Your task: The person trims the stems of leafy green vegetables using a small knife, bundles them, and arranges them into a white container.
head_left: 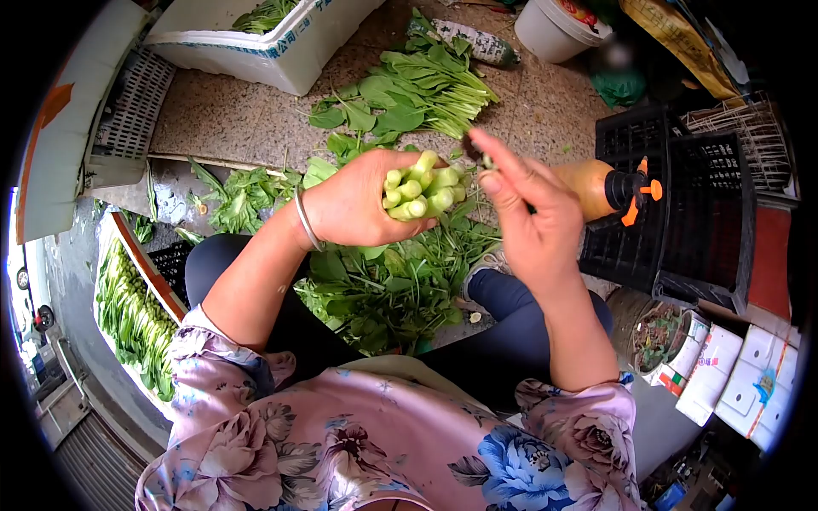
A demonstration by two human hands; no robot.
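My left hand (349, 196), with a bangle at the wrist, is wrapped round a bunch of leafy green stalks (422, 189). The pale stem ends face up toward me, and its leaves are mostly hidden below the hand. To the right, apart from the bunch, my right hand (538, 217) is closed, thumb near the index finger. Something small, dark and partly green shows at its fingertips, too unclear to name. Just beyond both hands, a pile of leafy greens (417, 89) lies on a speckled stone surface (230, 106).
Loose leaves (383, 289) cover the floor between my legs. A white foam box (298, 60) stands at the back, a white bucket (554, 30) at back right. On the right are an orange spray bottle (588, 189) and black crates (699, 204); packed greens (132, 307) fill a box at left.
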